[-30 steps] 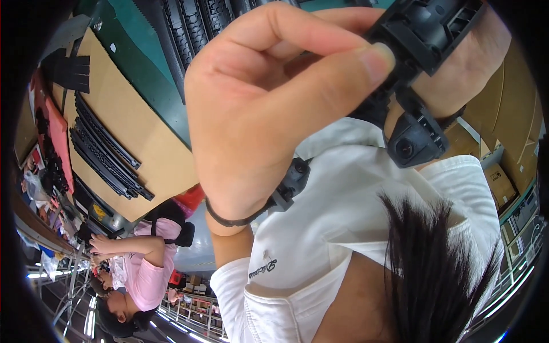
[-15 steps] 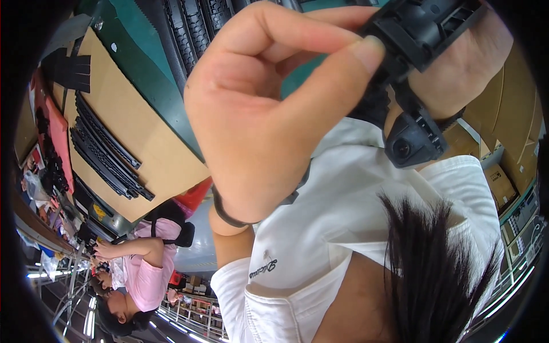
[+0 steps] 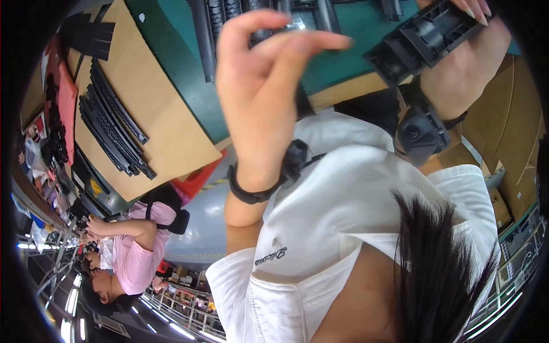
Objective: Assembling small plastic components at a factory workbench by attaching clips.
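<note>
My left hand (image 3: 260, 86) is raised over the green work table (image 3: 189, 91), its fingers apart and slightly blurred, nothing in them. To its right, my right hand (image 3: 466, 66) holds a long black plastic housing (image 3: 432, 37), with its hollow, ribbed side showing. My fingertips grip its upper end, and its lower end points toward my left hand. A small gap separates the left fingertips from the housing. On each wrist sits a black strap with a small black device.
Black ribbed strips (image 3: 111, 126) lie on a cardboard sheet (image 3: 163, 123) at left. More black long parts (image 3: 231, 11) rest on the table's far side. A person in a pink shirt (image 3: 137, 251) works at lower left. Cardboard boxes (image 3: 503, 108) stand at right.
My left hand has let go of the black housing and drawn back to the left, its fingers parting. The housing stays in my right hand and more of its length shows.
</note>
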`<action>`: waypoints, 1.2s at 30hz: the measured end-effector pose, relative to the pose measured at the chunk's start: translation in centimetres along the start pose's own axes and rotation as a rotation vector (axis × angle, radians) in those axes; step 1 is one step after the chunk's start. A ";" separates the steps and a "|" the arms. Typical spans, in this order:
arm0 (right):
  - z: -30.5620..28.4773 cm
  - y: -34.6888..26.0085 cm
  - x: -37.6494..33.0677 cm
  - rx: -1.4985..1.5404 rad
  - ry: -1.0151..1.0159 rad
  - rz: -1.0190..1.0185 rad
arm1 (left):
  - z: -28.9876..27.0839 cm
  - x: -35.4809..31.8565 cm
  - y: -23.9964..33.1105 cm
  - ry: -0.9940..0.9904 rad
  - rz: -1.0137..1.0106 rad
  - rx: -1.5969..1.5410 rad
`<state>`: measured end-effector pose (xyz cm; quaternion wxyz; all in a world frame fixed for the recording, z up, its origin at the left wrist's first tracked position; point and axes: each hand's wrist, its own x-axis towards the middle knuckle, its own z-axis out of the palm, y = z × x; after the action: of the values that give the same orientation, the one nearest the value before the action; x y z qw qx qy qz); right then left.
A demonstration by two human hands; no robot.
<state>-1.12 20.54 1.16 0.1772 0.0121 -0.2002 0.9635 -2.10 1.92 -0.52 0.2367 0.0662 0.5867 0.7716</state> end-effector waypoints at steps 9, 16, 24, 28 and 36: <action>-1.8 -2.0 -0.7 -0.151 0.141 -0.086 | -3.9 -4.0 -4.6 0.068 0.402 1.545; -2.3 -2.2 -0.6 0.053 0.042 0.076 | -3.7 0.9 -4.6 0.215 0.564 1.647; -2.4 -2.3 -0.9 0.057 0.086 0.064 | -3.4 0.0 -3.1 0.252 0.524 1.468; -2.8 -1.5 -1.1 0.077 0.078 0.092 | -3.2 -0.2 -3.8 0.203 0.501 1.368; -2.7 -1.1 -1.0 0.096 0.080 0.126 | -2.9 0.3 -5.9 0.399 0.563 1.267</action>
<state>0.31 22.22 -0.99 0.1236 -0.0305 -0.1471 0.9809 -1.75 0.70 -6.94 -0.1665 0.1972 0.9142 0.3124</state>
